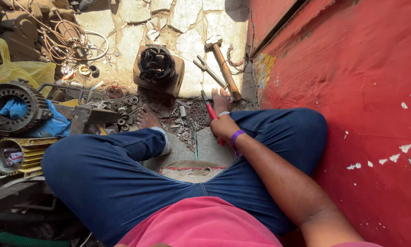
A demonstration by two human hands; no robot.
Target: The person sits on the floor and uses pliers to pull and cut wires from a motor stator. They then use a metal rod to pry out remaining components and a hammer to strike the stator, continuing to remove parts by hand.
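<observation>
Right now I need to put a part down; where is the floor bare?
Bare stone shows beyond the wooden block and left of the hammer. A smaller patch lies between the knees. Around the feet, by the right hand, bearings and scraps crowd it.

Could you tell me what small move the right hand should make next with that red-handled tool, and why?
Probably lift the tool clear of the floor: the right hand already grips its red handle, and its tip points toward the stator on the block ahead.

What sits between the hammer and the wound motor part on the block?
Head view: grey pliers lie on the stone floor between the hammer and the motor part.
</observation>
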